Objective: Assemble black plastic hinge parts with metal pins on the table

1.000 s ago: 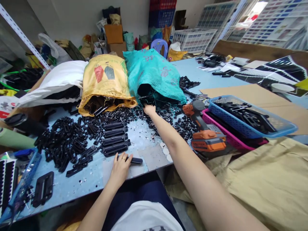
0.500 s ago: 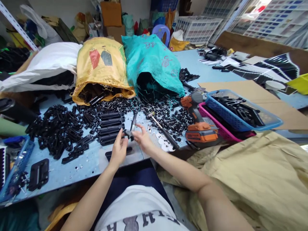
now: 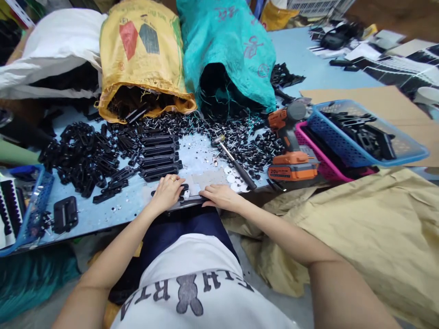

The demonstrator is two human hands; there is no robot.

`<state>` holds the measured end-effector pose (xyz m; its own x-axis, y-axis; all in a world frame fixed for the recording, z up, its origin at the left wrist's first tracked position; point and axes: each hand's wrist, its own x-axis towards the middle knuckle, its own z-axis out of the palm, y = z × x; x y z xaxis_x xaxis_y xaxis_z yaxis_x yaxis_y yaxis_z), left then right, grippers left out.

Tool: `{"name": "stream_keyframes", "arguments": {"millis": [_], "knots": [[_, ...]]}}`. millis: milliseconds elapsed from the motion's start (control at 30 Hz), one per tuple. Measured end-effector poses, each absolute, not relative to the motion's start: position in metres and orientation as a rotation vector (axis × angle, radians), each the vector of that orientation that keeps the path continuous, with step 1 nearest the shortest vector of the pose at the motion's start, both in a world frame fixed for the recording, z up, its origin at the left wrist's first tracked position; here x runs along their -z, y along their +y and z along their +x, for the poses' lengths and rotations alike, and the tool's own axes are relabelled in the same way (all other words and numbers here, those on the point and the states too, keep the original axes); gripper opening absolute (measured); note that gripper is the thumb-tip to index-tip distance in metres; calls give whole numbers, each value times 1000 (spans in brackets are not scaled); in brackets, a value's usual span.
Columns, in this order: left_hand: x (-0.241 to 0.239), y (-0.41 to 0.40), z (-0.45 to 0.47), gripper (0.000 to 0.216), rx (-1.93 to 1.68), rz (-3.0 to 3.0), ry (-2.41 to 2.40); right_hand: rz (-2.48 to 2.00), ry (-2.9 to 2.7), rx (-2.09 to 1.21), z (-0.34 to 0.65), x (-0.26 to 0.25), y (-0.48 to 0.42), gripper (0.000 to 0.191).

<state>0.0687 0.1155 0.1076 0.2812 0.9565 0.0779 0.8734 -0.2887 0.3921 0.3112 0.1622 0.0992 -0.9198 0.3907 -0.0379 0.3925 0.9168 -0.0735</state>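
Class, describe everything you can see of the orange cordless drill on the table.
The cordless drill has an orange body with a dark grey chuck end and a black grip; it looks like plastic. A wide orange battery block forms its base and bears a label too small to read fully. It stands upright on that base at the near edge of the blue table, head turned toward the blue basket. It sits right against the pink basket, with small black parts at its left. Neither hand touches it.

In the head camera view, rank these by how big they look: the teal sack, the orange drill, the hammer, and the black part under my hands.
1. teal sack
2. orange drill
3. hammer, slimmer than the drill though similar in length, so this is close
4. black part, mostly hidden by the left hand and right hand
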Motion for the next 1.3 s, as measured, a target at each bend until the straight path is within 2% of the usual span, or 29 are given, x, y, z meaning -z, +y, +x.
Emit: {"name": "stream_keyframes", "arguments": {"millis": [167,333,533,867,1000,1233,1300], "knots": [[-109,119,75,36,-218,2324,1585,752,2987,96,309,-98,158,39],[-109,113,77,65,-251,2323,1640,908,2989,42,306,-112,155,36],[-107,110,76,74,-308,2309,1615,716,3049,197,308,-125,157,36],[-97,105,68,49,-474,2362,1590,896,3021,-21,293,-147,147,29],[-95,104,66,47,-528,2359,1573,885,3047,-36,290,-149,150,29],[-104,128,95,54,-330,2366,1497,919,3173,176,323,-105,169,39],[-107,157,118,46,-396,2378,1491,971,3195,246,336,-92,174,42]]}}
